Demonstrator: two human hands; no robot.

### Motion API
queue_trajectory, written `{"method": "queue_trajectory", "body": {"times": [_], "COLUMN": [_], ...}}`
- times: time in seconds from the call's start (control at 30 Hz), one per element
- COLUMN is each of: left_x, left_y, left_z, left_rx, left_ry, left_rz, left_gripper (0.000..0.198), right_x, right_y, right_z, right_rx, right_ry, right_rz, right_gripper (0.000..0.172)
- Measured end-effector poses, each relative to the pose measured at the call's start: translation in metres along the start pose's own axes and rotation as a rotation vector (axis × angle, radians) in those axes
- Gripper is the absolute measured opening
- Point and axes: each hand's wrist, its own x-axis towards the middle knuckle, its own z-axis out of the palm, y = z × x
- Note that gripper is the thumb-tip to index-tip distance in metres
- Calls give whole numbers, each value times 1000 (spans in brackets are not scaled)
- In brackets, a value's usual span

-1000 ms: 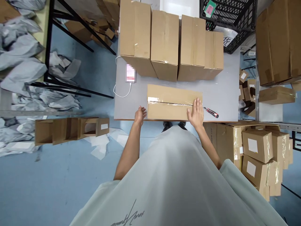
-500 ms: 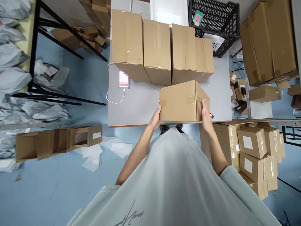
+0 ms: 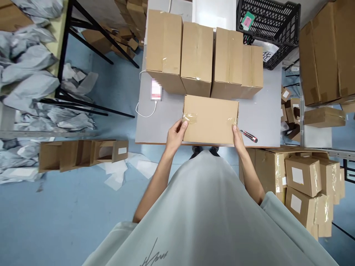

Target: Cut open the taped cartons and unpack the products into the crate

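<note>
A taped cardboard box point(image 3: 210, 119) rests on the grey table point(image 3: 263, 114) near its front edge. My left hand point(image 3: 175, 136) grips the box's left end, thumb on the top by the tape. My right hand point(image 3: 237, 136) presses against its right end, fingers down the side. A red and black utility knife point(image 3: 249, 136) lies on the table just right of my right hand.
Several tall cardboard boxes point(image 3: 203, 55) stand in a row behind the held box. A phone point(image 3: 156, 90) with a white cable lies at the table's left. A black crate point(image 3: 270, 26) is at the back right. Labelled boxes point(image 3: 302, 181) are stacked at my right, flattened cartons point(image 3: 80, 153) on the floor at my left.
The box lay flat with my right hand on top; I lifted and turned it, and now hold it at both ends with a plain face up.
</note>
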Motion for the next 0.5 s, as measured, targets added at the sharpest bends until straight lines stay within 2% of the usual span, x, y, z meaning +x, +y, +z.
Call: {"method": "queue_trajectory", "body": {"times": [0.27, 0.5], "left_x": [23, 29], "left_y": [-5, 0], "left_z": [11, 8], "left_rx": [-49, -42], "left_ry": [26, -35], "left_rz": [-15, -9], "left_gripper": [67, 71], "right_x": [24, 23], "right_y": [-6, -7], "right_z": [-10, -12], "right_rx": [21, 25], "right_ry": [-38, -47], "right_rz": [-12, -19], "right_gripper": [96, 91]}}
